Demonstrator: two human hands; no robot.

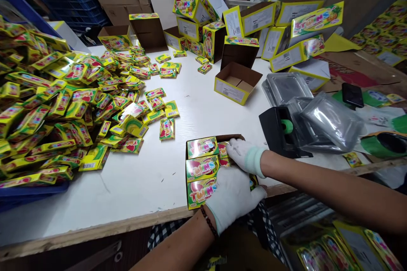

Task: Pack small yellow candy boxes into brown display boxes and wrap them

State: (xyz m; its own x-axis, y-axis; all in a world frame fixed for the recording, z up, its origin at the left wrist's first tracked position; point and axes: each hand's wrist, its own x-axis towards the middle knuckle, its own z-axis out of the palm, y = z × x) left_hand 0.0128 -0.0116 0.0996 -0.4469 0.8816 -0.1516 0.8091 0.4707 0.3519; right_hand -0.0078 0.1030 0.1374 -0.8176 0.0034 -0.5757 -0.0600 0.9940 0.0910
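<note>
Both my hands wear white gloves and rest on an open cardboard box (190, 144) at the table's front edge. The box holds rows of small yellow-green candy packs (202, 167) printed "TWINS". My left hand (232, 197) lies flat over the packs on the box's right side, fingers pressed down on them. My right hand (244, 154) reaches in from the right and has its fingers curled on the packs at the far right corner. A beaded bracelet (208, 221) sits on my left wrist.
A big heap of loose candy packs (63, 106) covers the left of the white table (143, 178). Empty and folded display boxes (237, 82) stand at the back. A black tape dispenser (280, 131), clear plastic trays (330, 120) and a phone (352, 94) lie to the right.
</note>
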